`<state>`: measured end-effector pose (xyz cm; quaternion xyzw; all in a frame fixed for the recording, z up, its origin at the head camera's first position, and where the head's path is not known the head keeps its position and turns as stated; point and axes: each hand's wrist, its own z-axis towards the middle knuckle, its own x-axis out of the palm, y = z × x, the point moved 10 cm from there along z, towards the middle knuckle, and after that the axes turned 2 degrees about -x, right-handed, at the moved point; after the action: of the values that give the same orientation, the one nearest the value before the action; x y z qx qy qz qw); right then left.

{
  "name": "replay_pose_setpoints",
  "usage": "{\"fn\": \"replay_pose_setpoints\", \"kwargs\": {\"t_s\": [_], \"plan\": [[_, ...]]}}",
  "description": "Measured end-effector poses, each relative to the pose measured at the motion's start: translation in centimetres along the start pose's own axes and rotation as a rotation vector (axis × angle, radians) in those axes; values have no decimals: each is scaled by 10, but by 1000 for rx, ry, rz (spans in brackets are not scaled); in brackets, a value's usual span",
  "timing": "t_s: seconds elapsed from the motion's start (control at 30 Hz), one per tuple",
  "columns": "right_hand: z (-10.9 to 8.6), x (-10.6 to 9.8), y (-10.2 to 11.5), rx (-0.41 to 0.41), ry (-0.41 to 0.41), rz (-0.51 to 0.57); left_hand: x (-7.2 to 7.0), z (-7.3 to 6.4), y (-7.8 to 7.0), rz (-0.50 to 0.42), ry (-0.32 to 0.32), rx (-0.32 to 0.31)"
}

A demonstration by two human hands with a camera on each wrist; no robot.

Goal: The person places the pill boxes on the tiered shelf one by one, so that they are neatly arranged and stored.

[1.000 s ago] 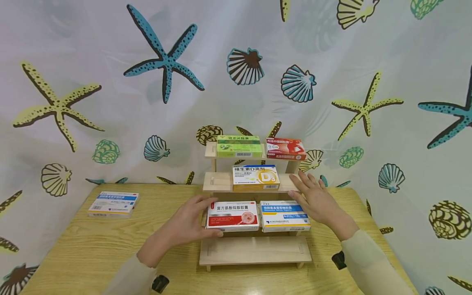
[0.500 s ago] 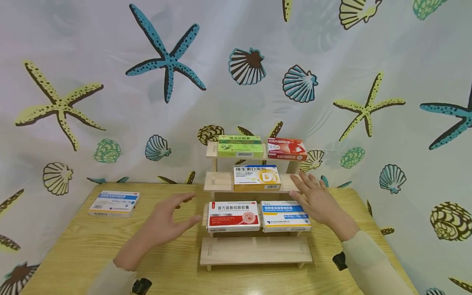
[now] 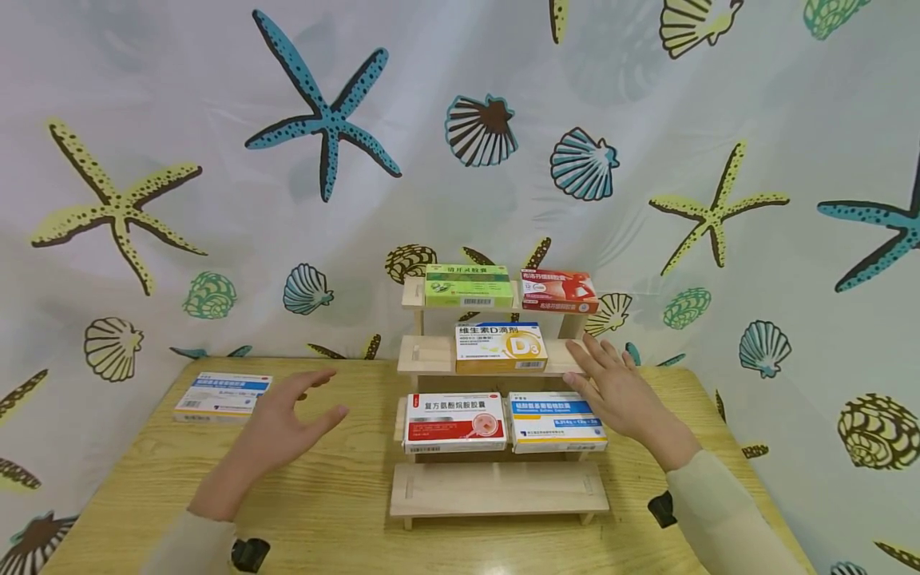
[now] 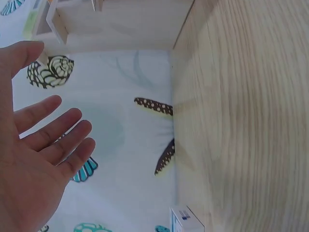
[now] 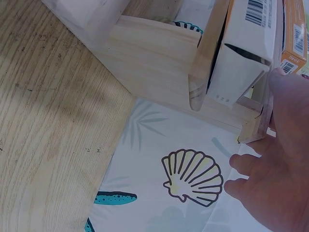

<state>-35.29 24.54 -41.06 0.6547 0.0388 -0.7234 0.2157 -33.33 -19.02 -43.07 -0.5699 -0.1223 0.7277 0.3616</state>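
Observation:
My left hand (image 3: 276,431) hovers over the table with its fingers spread and nothing in it, close to a blue-and-white medicine box (image 3: 223,396). In the left wrist view the palm and fingers of this hand (image 4: 43,150) face the camera. My right hand (image 3: 621,391) rests at the right end of the stepped wooden rack (image 3: 496,489), its fingers extended along the middle tier and thumb at the front edge. Below it stand a second blue-and-white medicine box (image 3: 557,422) and, beside that, a red-and-white one (image 3: 455,422). A vitamin D box (image 3: 500,346) leans on the tier above.
On the top tier stand a green medicine box (image 3: 469,285) and a red one (image 3: 558,290). The rack's lowest tier shows bare wood. A wooden table (image 3: 331,519) extends to both sides, with a shell-and-starfish-patterned curtain (image 3: 431,208) behind it.
My left hand has let go of the red-and-white medicine box and moved left, away from the rack. My right hand has stayed at the rack's right end.

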Motion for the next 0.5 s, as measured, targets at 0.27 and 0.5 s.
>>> {"fn": "replay_pose_setpoints", "kwargs": {"t_s": [0.27, 0.5], "plan": [[0, 0, -2, 5, -1, -1, -13, -2, 36, 20, -30, -65], [0, 1, -2, -6, -1, 10, -26, -7, 71, 43, -53, -113]]}}
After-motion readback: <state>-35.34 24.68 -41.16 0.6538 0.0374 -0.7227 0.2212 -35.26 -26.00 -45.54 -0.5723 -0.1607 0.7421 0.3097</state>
